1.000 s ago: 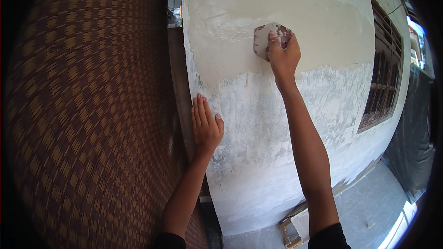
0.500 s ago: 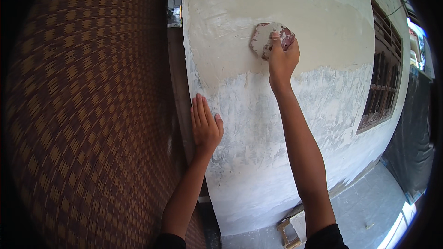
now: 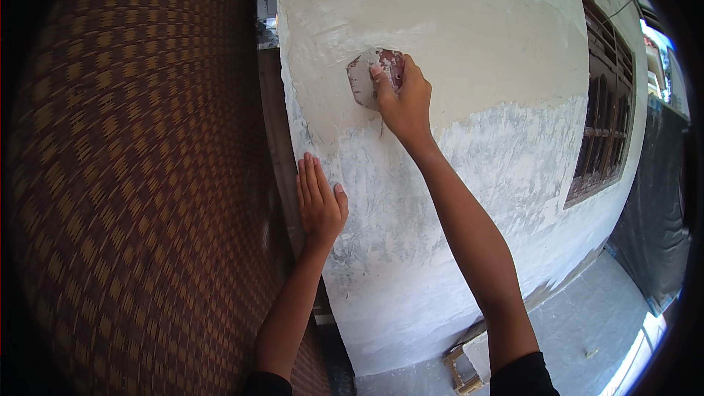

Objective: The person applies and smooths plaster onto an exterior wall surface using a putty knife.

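Note:
My right hand (image 3: pixel 403 103) grips a flat, many-sided scraper (image 3: pixel 359 81), reddish and smeared with grey compound, against the upper part of the wall (image 3: pixel 440 264), inside a broad band of beige plaster (image 3: pixel 499 44). Below that band the surface is patchy white and grey. Lower and to the left, my left hand (image 3: pixel 320 202) rests flat near the wall's left edge, its fingers straight and holding nothing.
A brown woven panel (image 3: pixel 132 176) fills the left side, beside a dark gap. At right are a barred wooden window (image 3: pixel 601 125) and black sheeting (image 3: pixel 653 213). A small wooden frame (image 3: pixel 466 370) lies on the grey floor (image 3: pixel 572 330) below.
My right hand and the scraper have moved left and slightly down across the plaster. My left hand sits slightly further left in the picture, still flat at the wall's edge.

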Demonstrator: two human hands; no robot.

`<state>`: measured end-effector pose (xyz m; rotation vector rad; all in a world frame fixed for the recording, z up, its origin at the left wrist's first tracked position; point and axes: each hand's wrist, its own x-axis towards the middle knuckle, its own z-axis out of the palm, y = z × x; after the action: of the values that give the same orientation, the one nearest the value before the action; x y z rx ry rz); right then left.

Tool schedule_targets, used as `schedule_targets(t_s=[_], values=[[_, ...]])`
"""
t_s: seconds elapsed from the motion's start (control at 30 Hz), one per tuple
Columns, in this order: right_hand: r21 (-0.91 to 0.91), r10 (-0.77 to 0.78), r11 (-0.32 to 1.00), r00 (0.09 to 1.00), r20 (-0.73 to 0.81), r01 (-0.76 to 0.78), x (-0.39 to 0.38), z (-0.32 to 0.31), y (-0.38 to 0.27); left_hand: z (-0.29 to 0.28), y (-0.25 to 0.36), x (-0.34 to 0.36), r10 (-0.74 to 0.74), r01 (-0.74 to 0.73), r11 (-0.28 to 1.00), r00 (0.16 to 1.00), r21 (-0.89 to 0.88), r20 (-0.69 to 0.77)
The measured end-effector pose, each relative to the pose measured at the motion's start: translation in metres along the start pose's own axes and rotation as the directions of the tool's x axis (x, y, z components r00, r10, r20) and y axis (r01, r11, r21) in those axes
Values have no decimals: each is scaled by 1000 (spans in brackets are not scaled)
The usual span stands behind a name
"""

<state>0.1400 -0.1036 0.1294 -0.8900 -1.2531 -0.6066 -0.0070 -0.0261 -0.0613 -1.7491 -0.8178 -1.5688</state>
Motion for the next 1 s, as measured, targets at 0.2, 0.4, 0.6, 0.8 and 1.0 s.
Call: schedule_targets(t_s=[0.2,0.4,0.6,0.8,1.0], values=[[429,306,882,930,-205,-195,16,-13,8,1,5,0,-24,24,1000,1000,6,20],[306,375,902,903,-211,-303,23,-28,3,-1,2,1,-20,21,1000,999,-15,33],[45,19,999,999,-46,-17,17,-14,10,1,0,1,-7,8,1000,1000,-22,22],[239,101,969,988,-120,-70,16,-23,13,-1,3,0,-21,21,999,999,-25,30],[432,384,867,886,-259,-249,24,-32,6,-2,4,-1,-20,21,1000,999,-22,39]])
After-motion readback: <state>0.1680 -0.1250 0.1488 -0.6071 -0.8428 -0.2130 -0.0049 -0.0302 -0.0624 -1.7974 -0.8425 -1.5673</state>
